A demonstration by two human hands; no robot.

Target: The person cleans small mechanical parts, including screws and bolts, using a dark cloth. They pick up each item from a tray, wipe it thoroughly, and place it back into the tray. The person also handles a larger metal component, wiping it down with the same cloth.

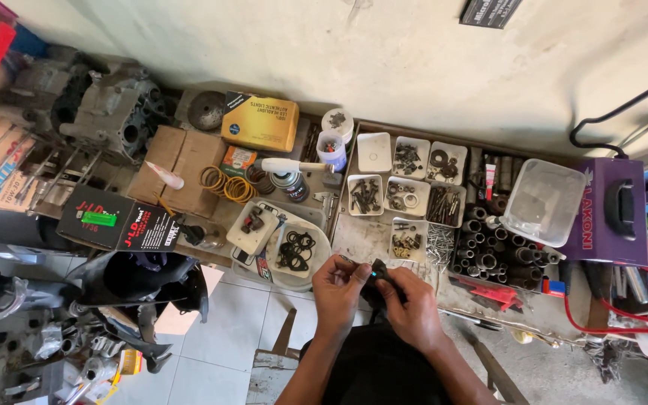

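I clamp my left hand (339, 287) and right hand (412, 309) on the small black part (376, 274), light and stiff, pinched at six o'clock of the white trays (406, 184).

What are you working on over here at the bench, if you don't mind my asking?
A person is holding a small black part between both hands, the left hand and right hand pressed close around it just above the edge of a cluttered workbench. Right in front of the hands sit small white trays of screws and fittings, a round dish of black rubber rings, and a rack of sockets. An empty clear plastic tub stands to the right.
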